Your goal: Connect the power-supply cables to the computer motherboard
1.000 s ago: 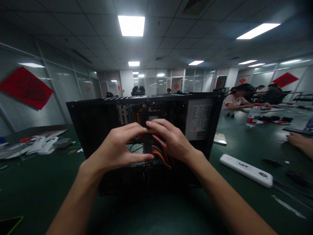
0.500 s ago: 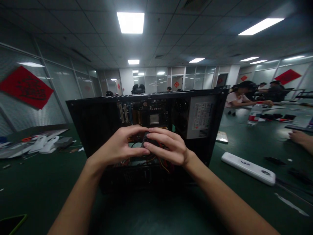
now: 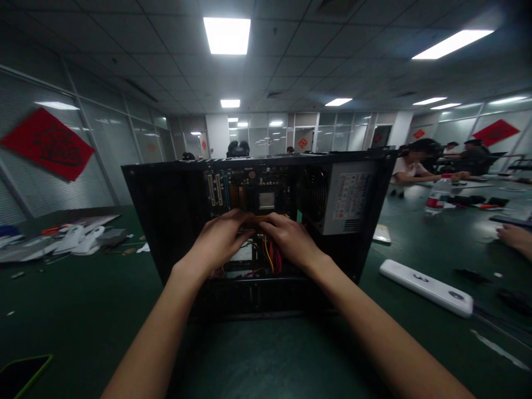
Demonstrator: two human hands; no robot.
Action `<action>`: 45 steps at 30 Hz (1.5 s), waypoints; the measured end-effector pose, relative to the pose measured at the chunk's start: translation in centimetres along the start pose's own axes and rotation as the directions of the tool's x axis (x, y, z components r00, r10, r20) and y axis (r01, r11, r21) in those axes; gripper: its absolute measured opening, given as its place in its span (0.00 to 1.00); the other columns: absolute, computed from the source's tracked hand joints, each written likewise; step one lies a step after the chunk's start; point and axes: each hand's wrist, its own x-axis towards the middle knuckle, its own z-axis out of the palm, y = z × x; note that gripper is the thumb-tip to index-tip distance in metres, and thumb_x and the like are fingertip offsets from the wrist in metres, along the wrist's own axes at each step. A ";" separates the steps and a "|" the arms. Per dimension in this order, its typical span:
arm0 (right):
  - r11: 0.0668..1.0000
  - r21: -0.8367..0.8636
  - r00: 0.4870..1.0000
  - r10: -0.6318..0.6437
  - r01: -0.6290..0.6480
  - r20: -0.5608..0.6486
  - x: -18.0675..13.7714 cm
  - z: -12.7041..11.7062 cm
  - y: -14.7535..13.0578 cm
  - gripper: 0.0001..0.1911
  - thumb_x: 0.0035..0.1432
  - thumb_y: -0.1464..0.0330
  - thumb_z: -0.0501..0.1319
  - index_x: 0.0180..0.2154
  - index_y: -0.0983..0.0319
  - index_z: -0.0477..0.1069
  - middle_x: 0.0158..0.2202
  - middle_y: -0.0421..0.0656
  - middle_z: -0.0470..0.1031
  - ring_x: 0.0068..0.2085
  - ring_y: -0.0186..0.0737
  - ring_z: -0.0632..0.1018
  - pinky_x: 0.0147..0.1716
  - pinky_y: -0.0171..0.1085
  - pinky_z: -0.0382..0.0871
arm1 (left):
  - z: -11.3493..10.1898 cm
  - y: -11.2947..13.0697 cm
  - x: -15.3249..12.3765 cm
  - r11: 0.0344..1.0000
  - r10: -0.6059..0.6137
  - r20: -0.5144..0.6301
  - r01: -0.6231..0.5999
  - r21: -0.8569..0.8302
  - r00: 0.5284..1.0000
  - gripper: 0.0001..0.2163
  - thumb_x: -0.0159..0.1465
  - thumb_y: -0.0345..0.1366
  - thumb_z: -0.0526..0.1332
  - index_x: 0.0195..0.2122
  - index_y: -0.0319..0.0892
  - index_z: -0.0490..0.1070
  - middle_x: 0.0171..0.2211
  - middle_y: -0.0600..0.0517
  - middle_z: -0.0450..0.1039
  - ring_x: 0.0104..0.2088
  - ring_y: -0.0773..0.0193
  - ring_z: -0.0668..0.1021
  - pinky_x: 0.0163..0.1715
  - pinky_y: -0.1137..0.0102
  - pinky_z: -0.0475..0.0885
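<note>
An open black computer case (image 3: 166, 191) stands before me, its inside facing me. The motherboard (image 3: 282, 191) shows a square metal processor (image 3: 266, 200) and pale expansion slots (image 3: 213, 189). Both my hands reach inside, below the processor. My left hand (image 3: 220, 238) has its fingers bent, tips near the board and what they touch hidden. My right hand (image 3: 291, 239) closes from the other side at the end of a red, yellow and black cable bundle (image 3: 272, 256); the connector is hidden by the fingers. A silver power supply (image 3: 348, 199) sits at the case's upper right.
On the green table (image 3: 233, 354) lie a white power strip (image 3: 426, 287) at right and white parts (image 3: 83, 241) at left. A green-edged phone-like object (image 3: 25, 374) lies front left. A water bottle (image 3: 438, 195), another person's hand (image 3: 515, 239) and a seated person (image 3: 411, 166) are at right.
Both hands have moved deeper into the case with the dark ribbed connector, which showed between my fingertips before and is now hidden. More of the coloured cables shows below. The view has shifted slightly.
</note>
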 end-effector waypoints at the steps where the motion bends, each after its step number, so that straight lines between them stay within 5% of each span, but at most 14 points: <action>1: 0.998 -0.035 0.996 0.047 -0.045 0.075 0.0 0.0 -0.1 0.14 0.67 0.74 0.52 0.48 0.62 0.74 0.49 0.51 0.74 0.48 0.46 0.76 0.41 0.39 0.72 | 0.4 -0.1 0.0 0.999 -0.026 0.018 0.026 0.025 0.999 0.15 0.68 0.36 0.57 0.55 0.46 0.71 0.53 0.47 0.75 0.53 0.55 0.77 0.52 0.60 0.72; 7: 0.991 -0.132 0.974 0.016 0.014 0.225 0.6 0.8 0.0 0.11 0.65 0.74 0.53 0.42 0.64 0.75 0.45 0.51 0.73 0.46 0.46 0.75 0.32 0.36 0.68 | 3.9 -1.0 0.2 0.958 -0.270 0.212 0.284 -0.038 0.939 0.15 0.68 0.41 0.54 0.40 0.41 0.79 0.40 0.43 0.80 0.42 0.53 0.80 0.39 0.65 0.71; 13: 0.961 -0.156 0.926 -0.167 0.230 0.337 1.6 2.2 0.4 0.11 0.64 0.76 0.54 0.40 0.68 0.76 0.43 0.55 0.73 0.44 0.48 0.75 0.30 0.38 0.69 | 5.6 -1.7 0.4 0.922 -0.268 0.460 0.364 -0.132 0.846 0.21 0.67 0.47 0.51 0.34 0.38 0.78 0.35 0.44 0.81 0.34 0.55 0.80 0.29 0.68 0.65; 24: 0.961 -0.185 0.925 -0.128 0.204 0.358 1.4 4.2 1.0 0.11 0.65 0.74 0.54 0.43 0.67 0.74 0.44 0.53 0.71 0.44 0.47 0.73 0.32 0.37 0.67 | 5.6 -2.1 0.1 0.931 -0.298 0.491 0.364 -0.041 0.818 0.22 0.67 0.50 0.51 0.34 0.38 0.78 0.34 0.43 0.80 0.30 0.57 0.78 0.26 0.69 0.61; 45: 0.957 -0.209 0.913 -0.107 0.203 0.394 1.5 4.1 0.6 0.12 0.67 0.74 0.52 0.45 0.67 0.73 0.46 0.53 0.71 0.46 0.48 0.74 0.34 0.38 0.70 | 5.3 -2.0 0.0 0.944 -0.266 0.467 0.327 -0.052 0.843 0.21 0.66 0.49 0.53 0.35 0.39 0.79 0.34 0.42 0.81 0.34 0.55 0.80 0.28 0.68 0.64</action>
